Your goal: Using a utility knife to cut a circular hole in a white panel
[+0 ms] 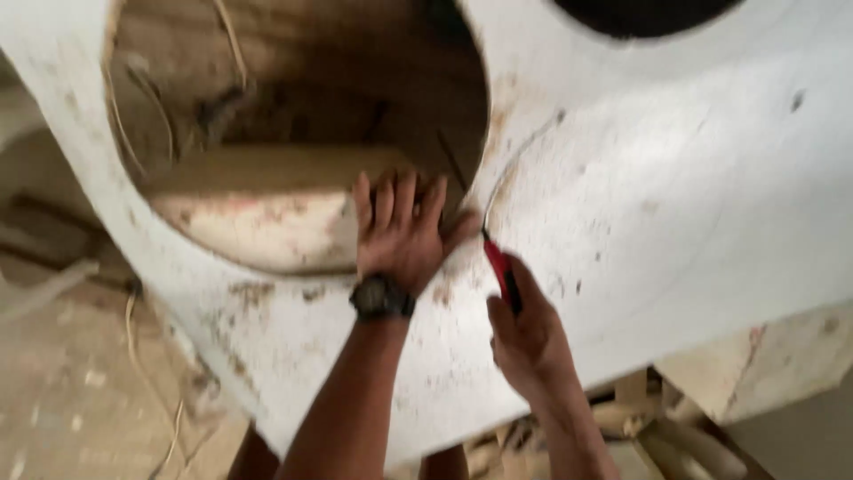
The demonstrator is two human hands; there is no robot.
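Observation:
A large white board (675,196) lies tilted in front of me, with a big round hole (293,133) cut through it at the left. My left hand (404,233), a dark watch on its wrist, rests flat with fingers spread on the board at the hole's lower right rim. My right hand (529,333) grips a red-handled tool (500,269) whose tip touches the board on a thin curved line (506,169) marked on the white surface. The picture is blurred, so the tool's tip is unclear.
Through the hole I see a cut-out pale disc (258,213) and brown wooden parts below. A second dark round opening (640,13) shows at the top edge. Dusty floor with wood scraps (640,427) and thin strips (147,356) lies underneath.

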